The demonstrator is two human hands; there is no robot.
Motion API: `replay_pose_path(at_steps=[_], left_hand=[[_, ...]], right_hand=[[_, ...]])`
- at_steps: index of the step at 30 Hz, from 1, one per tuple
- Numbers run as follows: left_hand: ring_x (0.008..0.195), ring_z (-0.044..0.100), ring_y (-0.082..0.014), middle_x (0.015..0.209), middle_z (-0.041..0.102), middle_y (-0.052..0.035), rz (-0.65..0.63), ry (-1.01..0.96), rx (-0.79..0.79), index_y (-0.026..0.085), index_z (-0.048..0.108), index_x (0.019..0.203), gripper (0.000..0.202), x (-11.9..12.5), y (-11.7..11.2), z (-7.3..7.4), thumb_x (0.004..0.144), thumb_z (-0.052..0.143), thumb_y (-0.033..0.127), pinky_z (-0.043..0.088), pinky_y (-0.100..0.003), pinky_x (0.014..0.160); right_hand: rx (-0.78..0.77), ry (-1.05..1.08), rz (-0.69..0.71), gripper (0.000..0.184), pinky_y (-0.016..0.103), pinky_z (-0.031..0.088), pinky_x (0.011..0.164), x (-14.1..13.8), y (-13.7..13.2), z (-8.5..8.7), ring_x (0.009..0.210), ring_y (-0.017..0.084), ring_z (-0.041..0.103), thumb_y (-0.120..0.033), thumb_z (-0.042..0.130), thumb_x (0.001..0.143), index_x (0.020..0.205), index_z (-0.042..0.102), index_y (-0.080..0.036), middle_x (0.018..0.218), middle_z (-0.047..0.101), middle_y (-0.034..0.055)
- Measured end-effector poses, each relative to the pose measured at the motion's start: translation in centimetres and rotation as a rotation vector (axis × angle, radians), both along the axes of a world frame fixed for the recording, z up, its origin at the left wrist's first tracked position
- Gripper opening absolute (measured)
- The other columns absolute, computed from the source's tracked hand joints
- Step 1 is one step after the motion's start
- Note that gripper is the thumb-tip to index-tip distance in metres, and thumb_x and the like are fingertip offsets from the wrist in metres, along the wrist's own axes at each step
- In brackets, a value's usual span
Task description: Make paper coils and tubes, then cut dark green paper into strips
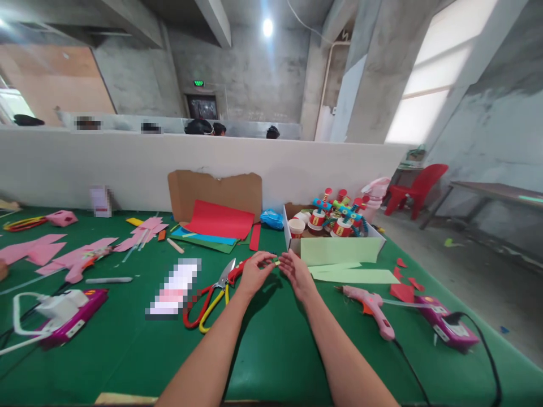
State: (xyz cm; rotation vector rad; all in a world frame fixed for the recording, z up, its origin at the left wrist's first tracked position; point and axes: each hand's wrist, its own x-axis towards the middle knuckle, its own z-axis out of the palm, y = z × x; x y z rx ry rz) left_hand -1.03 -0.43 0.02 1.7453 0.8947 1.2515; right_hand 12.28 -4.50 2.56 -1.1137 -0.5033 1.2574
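One small green piece [276,262], pinched between left hand [253,275], right hand [299,275]

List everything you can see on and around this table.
Table: one, green, underneath.
Scissors: one, red-yellow handles, centre left.
Glue gun: one, pink, centre right.
Box: one, white, far right.
Sheets: several, pale green, by box.
Red paper: one, red, near wall.
Cutouts: many, pink, far left.
Power strips: two, magenta, both sides.
Chair: one, red, beyond table.
Strip: one, greenish, in left hand.
Left hand: one, pinching strip.
Right hand: one, open, beside strip.
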Motion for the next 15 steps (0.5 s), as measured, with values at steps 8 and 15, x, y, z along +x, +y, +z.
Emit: replay_pose_path(at_steps=[8,15], left_hand=[[0.090,0.062,-0.0186,0.099,0.067,-0.0065,-0.005,0.069,0.057,0.022,0.073,0.087,0.017,0.14,-0.08,-0.21,0.074,0.066,0.028,0.051,-0.029,0.073],[0.090,0.062,-0.0191,0.097,0.067,-0.0063,-0.030,0.089,0.100,0.021,0.073,0.088,0.016,0.05,-0.33,-0.12,0.075,0.064,0.026,0.051,-0.031,0.079]], right_hand=[[-0.030,0.117,0.180,0.028,0.024,0.055,0.068,0.05,-0.54,-1.01,0.063,0.014,0.066,-0.043,0.058,0.087,0.080,0.064,-0.016,0.067,0.068,0.0042],[-0.062,0.058,0.165,0.018,0.026,0.056,0.067,-0.15,-0.60,-1.00,0.058,0.014,0.066,-0.034,0.064,0.082,0.077,0.059,-0.017,0.061,0.067,0.0023]])
